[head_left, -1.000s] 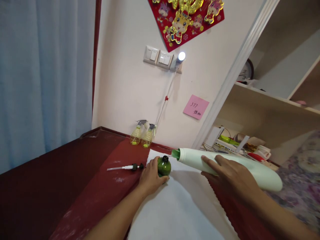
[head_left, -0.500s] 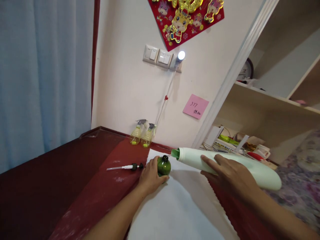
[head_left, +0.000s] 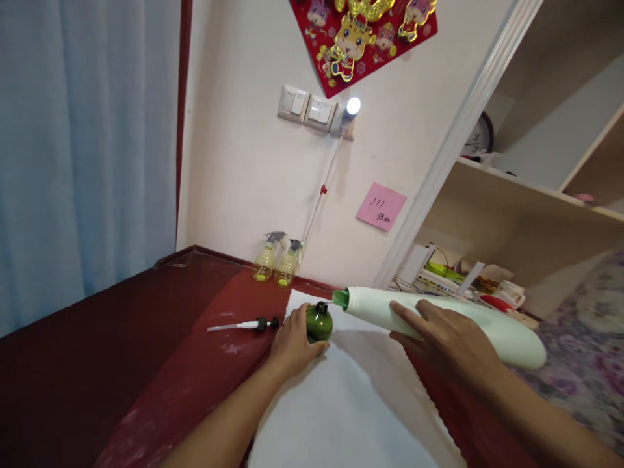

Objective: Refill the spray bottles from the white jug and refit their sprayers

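Observation:
My left hand (head_left: 294, 342) is wrapped round a round dark green bottle (head_left: 319, 325) standing on a white cloth (head_left: 341, 403). The bottle's narrow black neck has no pump on it. In my right hand (head_left: 446, 335) is a large pale green bottle (head_left: 509, 338), tipped nearly level with its mouth to the left. A green spout (head_left: 340, 298) shows at that mouth, and a thin stream of liquid runs from it to the dark green bottle's neck. Left of my left hand lies a pump head (head_left: 260, 324) with a clear tube.
Two yellowish spray bottles (head_left: 264, 263) stand against the wall at the back. A blue curtain (head_left: 88, 162) hangs at the left. On the right, a shelf unit (head_left: 526, 188) holds various items. A lit lamp (head_left: 353, 107) is plugged in above.
Almost nothing differs. Both hands keep their grips and the pale green bottle stays tipped over the dark green one; the whole view has shifted very slightly.

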{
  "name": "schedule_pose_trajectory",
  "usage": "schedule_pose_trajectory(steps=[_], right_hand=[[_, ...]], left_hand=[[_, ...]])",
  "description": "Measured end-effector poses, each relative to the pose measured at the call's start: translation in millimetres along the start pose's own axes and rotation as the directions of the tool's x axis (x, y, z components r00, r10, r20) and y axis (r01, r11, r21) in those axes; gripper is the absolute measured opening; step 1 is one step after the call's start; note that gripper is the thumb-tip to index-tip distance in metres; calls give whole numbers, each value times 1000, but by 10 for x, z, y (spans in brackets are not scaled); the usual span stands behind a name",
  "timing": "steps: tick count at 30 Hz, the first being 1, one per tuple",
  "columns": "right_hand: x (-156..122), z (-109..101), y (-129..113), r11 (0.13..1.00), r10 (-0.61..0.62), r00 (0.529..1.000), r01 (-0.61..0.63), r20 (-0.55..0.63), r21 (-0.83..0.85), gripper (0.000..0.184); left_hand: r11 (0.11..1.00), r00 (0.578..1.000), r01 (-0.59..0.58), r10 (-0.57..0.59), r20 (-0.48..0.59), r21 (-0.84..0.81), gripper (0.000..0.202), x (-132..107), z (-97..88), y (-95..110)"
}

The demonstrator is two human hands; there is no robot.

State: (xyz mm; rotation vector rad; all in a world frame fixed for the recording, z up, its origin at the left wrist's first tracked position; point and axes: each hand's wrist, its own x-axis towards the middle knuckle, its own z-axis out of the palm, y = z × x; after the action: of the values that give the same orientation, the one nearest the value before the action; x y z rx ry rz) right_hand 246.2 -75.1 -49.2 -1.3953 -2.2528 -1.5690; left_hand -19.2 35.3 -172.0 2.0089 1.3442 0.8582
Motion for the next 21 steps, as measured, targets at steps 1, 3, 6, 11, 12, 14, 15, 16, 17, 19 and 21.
schedule_pose_trajectory(steps=[1,3,6,11,12,14,15,16,17,19,21], right_hand=[[1,-3,-1,1000,-1,1000,1,0,0,34],[1,-7,-3,1000,-5,1000,5,1,2,33],[-4,-6,-7,1000,-1,1000,1,3,-1,32],[-5,10,-31,1000,9,1000,-9,-25,9,35],[-3,16,-40,1000,13,999,-12,-29,19,35],[0,33,-66,999,26,999,-25,-35,41,36],[0,43,-81,998,35,999,-33,-37,51,36],[-3,56,-97,997,43,998,-40,-40,63,37],[-8,70,-113,996,51,998,-48,-42,77,38],[-24,102,-145,991,66,998,-62,-25,114,39],[-42,136,-170,983,84,996,-83,4,164,40]], left_hand=[[1000,1000,0,0,1,0,86,1,-3,2],[1000,1000,2,-2,0,0,86,4,-4,5],[1000,1000,3,-3,-1,1,86,10,3,1],[1000,1000,-8,8,-4,-2,86,18,19,-19],[1000,1000,-12,12,-5,-4,86,19,21,-23],[1000,1000,-17,17,-8,-7,86,20,22,-29],[1000,1000,-18,18,-9,-8,87,20,23,-31],[1000,1000,-17,17,-10,-8,87,21,24,-33],[1000,1000,-17,17,-10,-8,87,22,25,-35],[1000,1000,-16,16,-13,-7,87,26,29,-41],[1000,1000,-19,19,-16,-5,87,32,35,-50]])
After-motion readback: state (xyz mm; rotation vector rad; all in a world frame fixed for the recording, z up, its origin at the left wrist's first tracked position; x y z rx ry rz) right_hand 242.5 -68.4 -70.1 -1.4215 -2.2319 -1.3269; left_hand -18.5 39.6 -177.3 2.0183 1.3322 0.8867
